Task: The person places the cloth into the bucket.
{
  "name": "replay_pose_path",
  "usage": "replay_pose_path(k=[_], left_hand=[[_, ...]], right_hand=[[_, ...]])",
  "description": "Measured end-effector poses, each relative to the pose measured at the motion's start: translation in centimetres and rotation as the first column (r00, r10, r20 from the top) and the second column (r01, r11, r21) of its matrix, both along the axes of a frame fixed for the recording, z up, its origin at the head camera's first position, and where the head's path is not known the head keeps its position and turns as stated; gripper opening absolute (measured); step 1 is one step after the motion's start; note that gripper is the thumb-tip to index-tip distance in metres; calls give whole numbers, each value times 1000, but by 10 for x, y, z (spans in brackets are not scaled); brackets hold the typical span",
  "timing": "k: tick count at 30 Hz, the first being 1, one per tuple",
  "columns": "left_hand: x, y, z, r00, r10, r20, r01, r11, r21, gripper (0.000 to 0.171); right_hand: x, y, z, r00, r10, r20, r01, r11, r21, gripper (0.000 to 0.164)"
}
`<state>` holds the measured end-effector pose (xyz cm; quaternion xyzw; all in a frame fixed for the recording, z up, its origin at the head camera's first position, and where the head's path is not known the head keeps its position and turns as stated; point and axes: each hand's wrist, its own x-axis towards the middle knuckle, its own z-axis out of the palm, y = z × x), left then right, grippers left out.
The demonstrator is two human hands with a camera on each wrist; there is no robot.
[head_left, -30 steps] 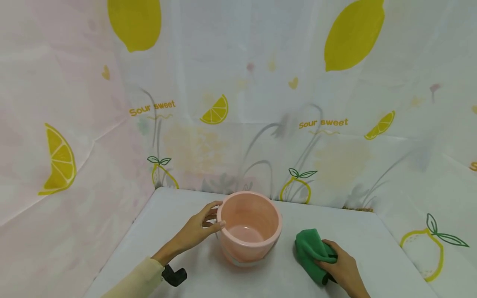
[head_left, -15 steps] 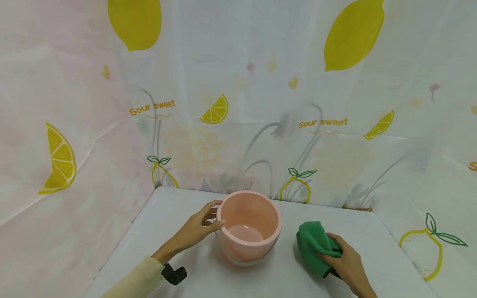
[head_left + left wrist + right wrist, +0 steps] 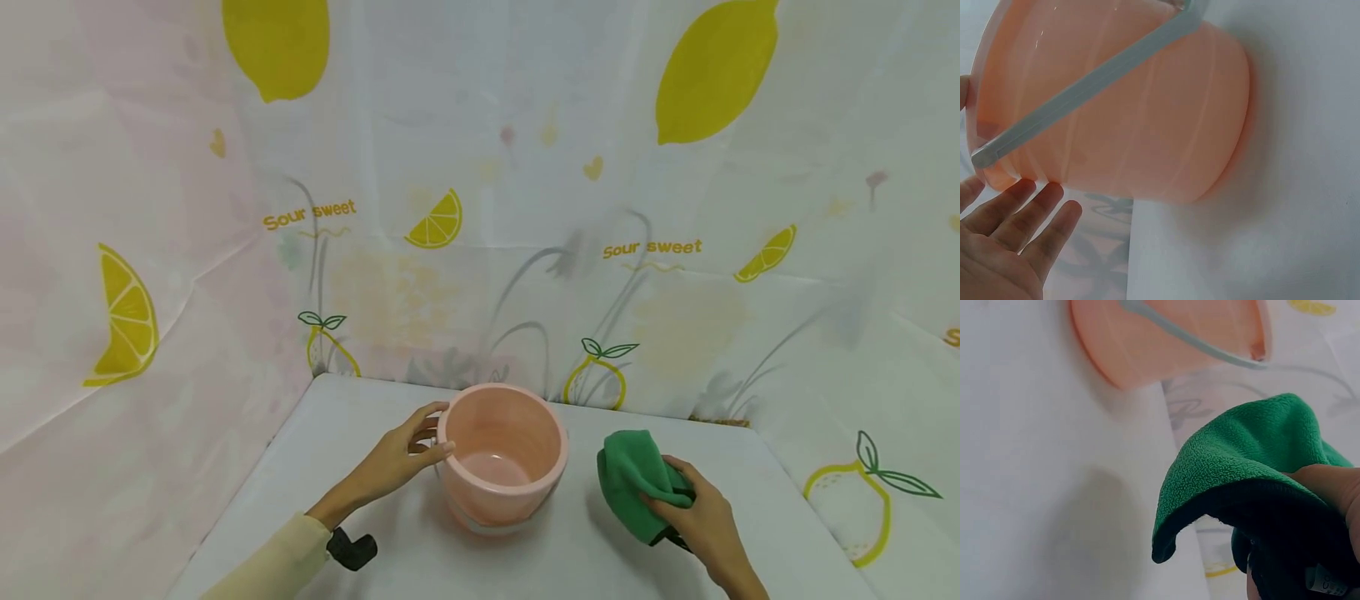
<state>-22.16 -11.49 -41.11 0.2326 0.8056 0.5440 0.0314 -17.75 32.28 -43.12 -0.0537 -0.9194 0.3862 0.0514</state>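
A pink plastic bucket stands upright on the white table, its pale grey handle hanging down against the side. My left hand holds the bucket's left rim. The thumb lies at the rim, and the other fingers touch the outer wall, as the left wrist view shows. To the right of the bucket, my right hand grips a bunched green cloth with a dark edge. In the right wrist view the cloth hangs above the table, apart from the bucket. Part of the right hand's fingers is hidden behind the cloth.
The white table meets a lemon-printed backdrop at its back and sides. A black wrist-worn piece sits below the left sleeve.
My right hand has lifted the green cloth upward and slightly away from me, off the table. The left hand and the bucket have stayed in place.
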Motion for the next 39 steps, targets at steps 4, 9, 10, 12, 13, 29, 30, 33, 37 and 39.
replay_pose_path(k=[4, 9, 10, 12, 13, 29, 30, 33, 37, 39], left_hand=[[0, -1, -1, 1000, -14, -3, 14, 1000, 18, 65], [-5, -3, -8, 1000, -14, 1, 14, 1000, 25, 65], [-8, -3, -12, 1000, -10, -1, 10, 1000, 23, 64], [-13, -4, -19, 1000, -1, -8, 1, 1000, 13, 64], [-15, -5, -23, 1000, 3, -14, -3, 1000, 9, 64], [-20, -9, -28, 998, -1, -68, 0, 1000, -23, 63], [-20, -9, -29, 998, -4, -66, 2, 1000, -18, 63], [-21, -6, -30, 999, -8, -50, 7, 1000, -13, 63], [-17, -2, -26, 1000, -7, -14, 7, 1000, -9, 63], [-12, -1, -20, 1000, -6, -2, 6, 1000, 0, 64]], right_hand=[[-1, -2, 6, 1000, 6, -5, -6, 1000, -19, 83], [-2, -5, 15, 1000, 9, -13, -9, 1000, -21, 83], [-2, -6, 17, 1000, 8, -14, -9, 1000, -21, 83], [-3, -7, 20, 1000, 11, -20, -11, 1000, -25, 83], [-3, -7, 22, 1000, 14, -27, -15, 1000, -25, 83], [-7, -22, 46, 989, 63, -135, -70, 996, -49, 78], [-8, -23, 48, 988, 64, -139, -71, 996, -46, 77], [-8, -26, 52, 987, 65, -146, -71, 997, -39, 77], [-9, -31, 56, 984, 68, -167, -77, 996, -48, 76], [-11, -34, 57, 979, 78, -188, -89, 995, -53, 75]])
